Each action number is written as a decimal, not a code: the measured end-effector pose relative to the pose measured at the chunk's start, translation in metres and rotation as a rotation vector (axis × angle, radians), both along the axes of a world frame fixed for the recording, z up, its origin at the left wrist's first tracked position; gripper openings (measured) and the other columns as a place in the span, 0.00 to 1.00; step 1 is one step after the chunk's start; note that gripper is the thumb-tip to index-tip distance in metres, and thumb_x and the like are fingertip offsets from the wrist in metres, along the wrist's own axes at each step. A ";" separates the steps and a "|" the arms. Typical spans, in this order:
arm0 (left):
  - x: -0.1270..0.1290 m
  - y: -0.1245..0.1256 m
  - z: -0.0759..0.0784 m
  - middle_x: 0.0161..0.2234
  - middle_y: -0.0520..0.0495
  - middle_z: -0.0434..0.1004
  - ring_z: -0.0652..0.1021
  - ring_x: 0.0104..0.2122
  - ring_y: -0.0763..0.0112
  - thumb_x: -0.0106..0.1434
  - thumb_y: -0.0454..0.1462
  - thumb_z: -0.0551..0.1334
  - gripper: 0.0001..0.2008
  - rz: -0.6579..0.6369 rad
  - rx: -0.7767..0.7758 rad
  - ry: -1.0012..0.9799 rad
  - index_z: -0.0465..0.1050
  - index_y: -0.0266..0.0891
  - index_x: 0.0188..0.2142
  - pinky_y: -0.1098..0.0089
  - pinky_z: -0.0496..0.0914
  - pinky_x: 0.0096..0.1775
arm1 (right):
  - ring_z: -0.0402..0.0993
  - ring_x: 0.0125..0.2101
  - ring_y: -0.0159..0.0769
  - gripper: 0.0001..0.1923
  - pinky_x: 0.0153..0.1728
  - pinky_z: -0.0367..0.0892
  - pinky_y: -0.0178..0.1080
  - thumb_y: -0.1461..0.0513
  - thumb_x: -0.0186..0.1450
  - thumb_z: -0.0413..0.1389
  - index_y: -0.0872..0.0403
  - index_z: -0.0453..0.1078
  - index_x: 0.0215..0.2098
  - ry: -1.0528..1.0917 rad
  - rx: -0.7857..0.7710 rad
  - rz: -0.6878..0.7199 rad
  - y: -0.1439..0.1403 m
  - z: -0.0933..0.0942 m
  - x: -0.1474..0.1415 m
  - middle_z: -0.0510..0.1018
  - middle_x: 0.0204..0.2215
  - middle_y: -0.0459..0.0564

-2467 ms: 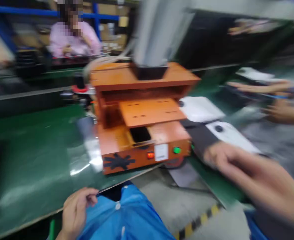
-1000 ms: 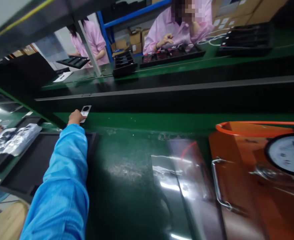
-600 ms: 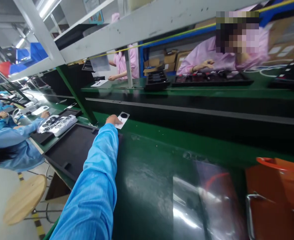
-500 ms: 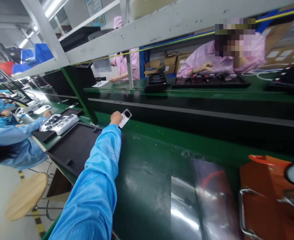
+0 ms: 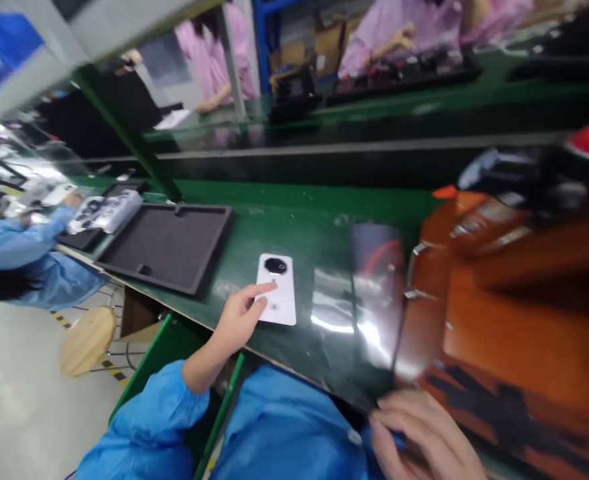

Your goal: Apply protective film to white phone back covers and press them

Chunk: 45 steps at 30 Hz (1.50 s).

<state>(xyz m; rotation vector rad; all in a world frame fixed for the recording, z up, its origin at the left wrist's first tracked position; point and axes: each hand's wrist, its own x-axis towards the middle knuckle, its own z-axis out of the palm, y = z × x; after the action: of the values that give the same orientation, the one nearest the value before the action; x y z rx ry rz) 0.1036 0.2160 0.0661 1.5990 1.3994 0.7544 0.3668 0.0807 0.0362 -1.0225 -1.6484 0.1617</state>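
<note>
Left hand [image 5: 241,313] reaches forward from a blue sleeve [image 5: 149,420], forearm bare at the wrist and angled up toward the bench. Fingers loosely extended, not clamped on anything; fingertips [image 5: 264,290] rest on the left edge of a white phone back cover [image 5: 277,290], thumb just below them against the same edge. Nothing is pinched or lifted.

The cover lies flat on the green bench top [image 5: 274,220], close to its near edge, dark round camera ring at the far end. A black tray [image 5: 167,243] sits just to its left on the same surface, apart from it. A sheet of glossy clear film [image 5: 359,313] lies to its right, running to the near edge.

Right hand [image 5: 421,437] sits low at the near edge of the bench, blurred, fingers curled over the corner of the film beside the orange machine [image 5: 509,320]. Whether it actually grips the film or only rests there cannot be told.

Farther left along the near edge, another person's blue-sleeved arm [image 5: 29,233] lies by a tray of bagged parts [image 5: 104,210]. Workers in pink [image 5: 214,53] stand at the far side of the line.
</note>
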 end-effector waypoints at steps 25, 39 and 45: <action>0.003 -0.094 -0.077 0.66 0.31 0.73 0.69 0.70 0.46 0.70 0.53 0.66 0.29 -0.300 0.790 0.500 0.72 0.40 0.63 0.47 0.58 0.71 | 0.71 0.29 0.36 0.08 0.34 0.64 0.40 0.61 0.64 0.58 0.53 0.75 0.27 0.262 -1.050 0.060 0.129 0.018 -0.047 0.79 0.28 0.47; 0.007 -0.095 -0.114 0.70 0.39 0.69 0.69 0.69 0.50 0.69 0.63 0.59 0.35 -0.165 0.848 0.541 0.69 0.48 0.66 0.53 0.55 0.69 | 0.75 0.39 0.40 0.08 0.47 0.69 0.45 0.64 0.67 0.60 0.51 0.77 0.29 0.007 -0.974 -0.003 0.136 0.009 -0.057 0.79 0.37 0.50; 0.007 -0.097 -0.119 0.70 0.42 0.69 0.69 0.69 0.49 0.67 0.64 0.61 0.37 -0.155 0.827 0.498 0.68 0.51 0.68 0.53 0.56 0.69 | 0.76 0.44 0.44 0.08 0.50 0.69 0.48 0.64 0.67 0.59 0.51 0.76 0.30 -0.104 -0.922 -0.059 0.135 0.003 -0.061 0.80 0.40 0.52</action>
<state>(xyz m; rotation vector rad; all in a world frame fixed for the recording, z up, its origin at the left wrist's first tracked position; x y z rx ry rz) 0.1103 0.1190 -0.0527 2.6492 1.3396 0.9483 0.3063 0.2159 0.0393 -1.7766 -1.6412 0.8999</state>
